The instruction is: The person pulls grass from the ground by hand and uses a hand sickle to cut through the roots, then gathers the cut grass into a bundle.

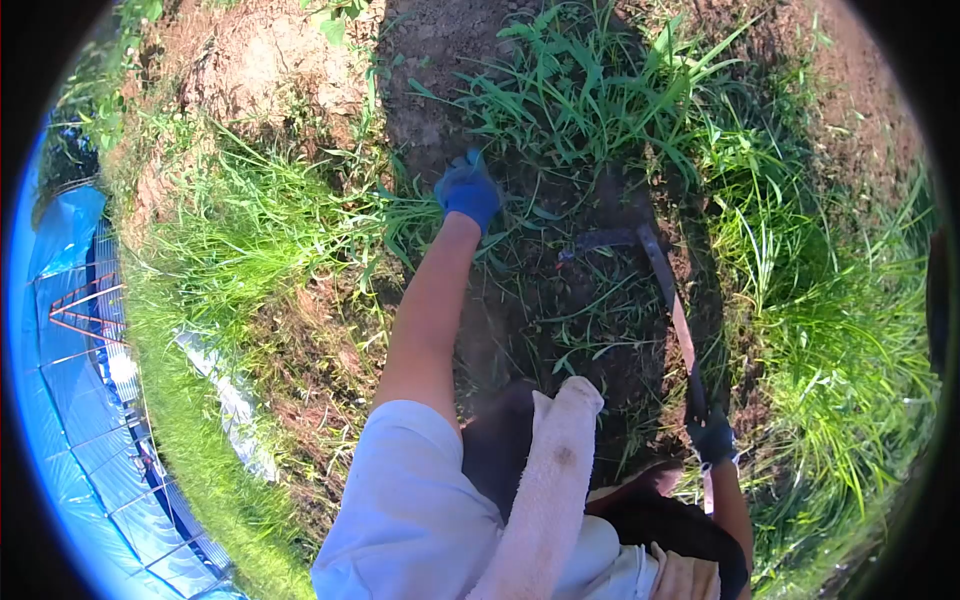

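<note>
My left hand (468,190), in a blue glove, reaches forward over the weedy soil. It is beside a clump of grass (410,215), and its fingers are smeared by motion, so I cannot make out their grip. Low on the right, my right hand (711,440) wears a dark glove and is closed round the handle of a sickle (676,315). The long handle slants up and left. At its far end a narrow dark blade (608,238) points left, low over the ground among loose grass blades.
A tall grass tuft (590,95) grows ahead, with more grass (835,330) along the right. A pale sheet (225,400) lies in the left grass. Beyond stands a structure with blue sheeting (85,400). A whitish towel (555,480) hangs in front of my body.
</note>
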Demonstrator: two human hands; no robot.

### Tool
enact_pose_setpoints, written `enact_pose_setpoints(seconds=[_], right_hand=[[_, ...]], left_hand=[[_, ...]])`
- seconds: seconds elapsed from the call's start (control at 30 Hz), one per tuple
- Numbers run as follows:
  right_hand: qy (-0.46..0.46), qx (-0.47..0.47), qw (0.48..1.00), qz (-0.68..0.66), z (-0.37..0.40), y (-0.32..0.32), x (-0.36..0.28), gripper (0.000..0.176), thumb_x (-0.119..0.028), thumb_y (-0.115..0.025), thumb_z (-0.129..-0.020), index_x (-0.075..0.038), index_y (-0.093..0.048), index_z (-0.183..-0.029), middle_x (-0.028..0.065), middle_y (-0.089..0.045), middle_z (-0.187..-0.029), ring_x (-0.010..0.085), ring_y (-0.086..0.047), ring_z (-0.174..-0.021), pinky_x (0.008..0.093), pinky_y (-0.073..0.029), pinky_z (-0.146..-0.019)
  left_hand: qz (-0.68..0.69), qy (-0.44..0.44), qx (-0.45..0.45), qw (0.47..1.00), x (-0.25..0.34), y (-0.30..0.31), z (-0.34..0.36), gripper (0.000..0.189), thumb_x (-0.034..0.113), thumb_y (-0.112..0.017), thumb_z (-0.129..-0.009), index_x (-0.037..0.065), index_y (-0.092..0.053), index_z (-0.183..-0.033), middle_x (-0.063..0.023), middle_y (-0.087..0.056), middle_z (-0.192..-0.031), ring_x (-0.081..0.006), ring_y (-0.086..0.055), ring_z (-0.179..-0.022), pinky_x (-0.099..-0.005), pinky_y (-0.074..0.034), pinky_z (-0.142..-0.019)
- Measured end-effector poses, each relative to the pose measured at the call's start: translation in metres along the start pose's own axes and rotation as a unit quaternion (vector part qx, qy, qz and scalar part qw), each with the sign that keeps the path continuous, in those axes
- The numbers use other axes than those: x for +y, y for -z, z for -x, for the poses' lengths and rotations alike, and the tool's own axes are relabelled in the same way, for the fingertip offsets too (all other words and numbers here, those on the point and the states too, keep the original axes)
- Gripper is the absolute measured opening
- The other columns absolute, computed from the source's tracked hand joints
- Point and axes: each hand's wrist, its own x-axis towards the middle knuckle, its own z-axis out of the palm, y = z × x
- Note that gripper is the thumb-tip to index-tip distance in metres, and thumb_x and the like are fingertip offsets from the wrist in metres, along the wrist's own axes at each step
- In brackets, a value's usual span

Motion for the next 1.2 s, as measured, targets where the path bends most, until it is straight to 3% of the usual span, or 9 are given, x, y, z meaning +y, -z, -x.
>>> enact_pose_setpoints(seconds=[0.07,0.3,0.57,0.8,0.9,0.97,1.03,1.13,1.2], right_hand=[[-0.023,-0.014,1.000,0.006,0.001,0.006,-0.013,0.039,-0.032,-0.066,-0.079,-0.002,-0.053,-0.101,0.0255,-0.064,-0.087,0.0439,-0.061,-0.083,0.0475,-0.050,-0.068],[0.022,0.003,0.999,-0.031,0.003,0.002,-0.001,0.038,-0.031,-0.066,-0.079,-0.001,-0.052,-0.098,0.0261,-0.063,-0.086,0.0441,-0.061,-0.083,0.0485,-0.049,-0.069],[-0.027,-0.019,0.999,0.020,-0.001,0.004,-0.012,0.044,-0.036,-0.064,-0.081,-0.002,-0.052,-0.107,0.0274,-0.064,-0.086,0.0456,-0.061,-0.083,0.0495,-0.050,-0.067],[-0.080,-0.062,0.991,0.082,-0.006,0.012,-0.029,0.047,-0.039,-0.060,-0.084,-0.003,-0.047,-0.112,0.0289,-0.063,-0.086,0.0461,-0.061,-0.082,0.0514,-0.050,-0.067],[-0.109,-0.094,0.987,0.079,-0.004,0.012,-0.026,0.048,-0.035,-0.066,-0.080,-0.001,-0.047,-0.107,0.0294,-0.063,-0.089,0.0454,-0.061,-0.086,0.0489,-0.051,-0.072],[-0.059,-0.043,0.994,0.082,-0.002,0.007,-0.017,0.050,-0.042,-0.058,-0.085,-0.003,-0.044,-0.112,0.0302,-0.063,-0.085,0.0471,-0.061,-0.081,0.0521,-0.050,-0.067],[-0.030,-0.053,0.995,0.075,-0.004,0.000,-0.002,0.046,-0.040,-0.059,-0.084,-0.003,-0.046,-0.107,0.0287,-0.063,-0.084,0.0465,-0.061,-0.081,0.0507,-0.050,-0.068],[-0.035,-0.059,0.994,0.084,-0.013,0.001,-0.002,0.044,-0.039,-0.060,-0.084,-0.003,-0.047,-0.106,0.0280,-0.063,-0.085,0.0462,-0.061,-0.082,0.0504,-0.050,-0.067],[-0.032,-0.063,0.992,0.106,-0.008,-0.002,0.005,0.045,-0.041,-0.060,-0.083,-0.002,-0.048,-0.104,0.0276,-0.064,-0.084,0.0458,-0.062,-0.081,0.0501,-0.050,-0.067]], left_hand=[[0.057,0.056,-0.182,0.980,-0.003,-0.014,-0.008,0.030,0.026,-0.059,-0.081,0.010,-0.061,-0.106,-0.0189,-0.066,-0.100,-0.0372,-0.065,-0.091,-0.0460,-0.052,-0.080],[0.137,-0.048,-0.203,0.968,-0.027,-0.022,-0.005,0.028,0.023,-0.056,-0.082,0.003,-0.062,-0.101,-0.0254,-0.065,-0.090,-0.0377,-0.065,-0.082,-0.0450,-0.052,-0.073],[0.566,0.184,-0.115,0.795,-0.030,-0.048,0.017,0.021,0.014,-0.055,-0.078,-0.003,-0.058,-0.091,-0.0145,-0.060,-0.068,-0.0208,-0.050,-0.055,-0.0370,-0.041,-0.055],[0.484,0.176,-0.151,0.844,-0.030,-0.041,0.010,0.014,0.012,-0.056,-0.078,0.001,-0.060,-0.087,-0.0040,-0.054,-0.064,-0.0141,-0.044,-0.056,-0.0327,-0.038,-0.052],[0.631,0.171,-0.105,0.749,-0.020,-0.031,0.024,0.016,0.013,-0.056,-0.078,0.000,-0.060,-0.087,-0.0074,-0.056,-0.065,-0.0145,-0.048,-0.056,-0.0336,-0.041,-0.053],[0.646,0.235,-0.197,0.699,-0.008,-0.007,0.052,0.022,0.016,-0.057,-0.077,0.000,-0.060,-0.092,-0.0135,-0.059,-0.067,-0.0211,-0.056,-0.059,-0.0365,-0.045,-0.057],[0.413,0.023,-0.230,0.881,0.024,0.053,0.128,0.026,0.018,-0.057,-0.077,0.003,-0.060,-0.097,-0.0185,-0.060,-0.069,-0.0331,-0.062,-0.067,-0.0411,-0.049,-0.063],[0.303,-0.073,-0.306,0.900,0.037,0.069,0.165,0.035,0.015,-0.060,-0.075,0.006,-0.058,-0.109,-0.0187,-0.062,-0.082,-0.0389,-0.062,-0.084,-0.0420,-0.050,-0.074],[0.277,-0.082,-0.184,0.940,0.018,0.065,0.140,0.038,0.015,-0.060,-0.075,0.008,-0.058,-0.113,-0.0193,-0.064,-0.094,-0.0393,-0.060,-0.099,-0.0424,-0.049,-0.082]])
